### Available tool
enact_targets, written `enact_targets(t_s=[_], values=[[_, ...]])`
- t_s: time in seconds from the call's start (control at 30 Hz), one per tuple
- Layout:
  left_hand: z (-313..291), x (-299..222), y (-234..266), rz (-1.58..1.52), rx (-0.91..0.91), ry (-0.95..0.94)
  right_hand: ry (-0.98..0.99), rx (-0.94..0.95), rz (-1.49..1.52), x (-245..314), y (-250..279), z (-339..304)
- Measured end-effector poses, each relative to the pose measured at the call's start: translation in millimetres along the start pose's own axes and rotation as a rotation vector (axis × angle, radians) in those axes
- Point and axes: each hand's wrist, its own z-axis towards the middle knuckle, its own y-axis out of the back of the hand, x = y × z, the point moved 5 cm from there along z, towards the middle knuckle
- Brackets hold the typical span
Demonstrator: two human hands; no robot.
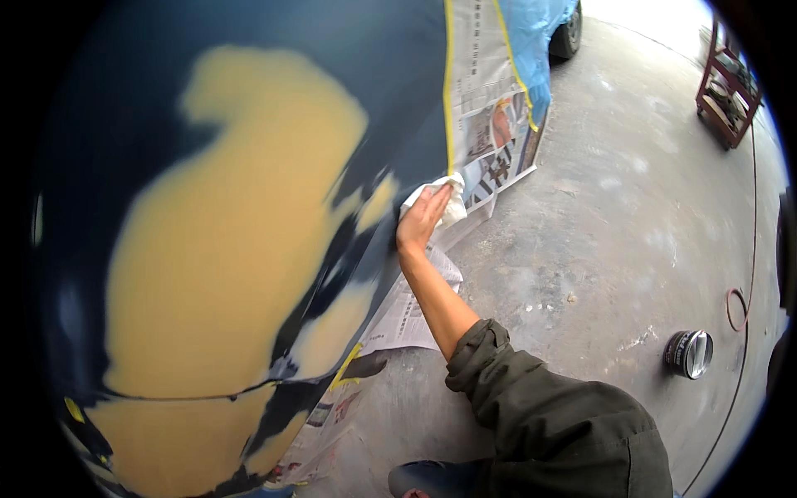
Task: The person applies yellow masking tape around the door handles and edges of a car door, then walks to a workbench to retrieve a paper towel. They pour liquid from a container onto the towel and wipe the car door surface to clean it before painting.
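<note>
My right hand [422, 219] presses a crumpled white cloth [453, 212] against the lower edge of a dark car body panel [407, 91], its fingers stretched over the cloth. Broad tan filler patches [224, 249] with feathered edges cover much of that panel. Beside the cloth, masking newspaper [477, 116] is fixed along the panel with yellow tape [449, 100]. Below my wrist hangs another newspaper sheet [407, 319]. My left hand does not show; a small pinkish bit at the bottom edge is too cut off to make out.
Blue plastic sheeting [531, 50] hangs near a tyre [566, 37] at the far side. On the grey concrete floor [581, 249] stand a dark round can [688, 354] and a red tool cart [730, 87]. A thin hose [745, 332] runs along the right. A dark shoe [432, 476] is below.
</note>
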Motion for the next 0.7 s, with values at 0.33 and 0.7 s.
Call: enact_targets(t_s=[0.33,0.7], values=[[5.0,-17.7,4.5,-0.094,-0.051,-0.102,-0.218,0.044,-0.028,-25.3,9.9,-195.3],[47.1,-56.9,23.9,-1.076,0.228,0.263,-1.568,1.081,0.778,-14.0,139.7,-305.5]])
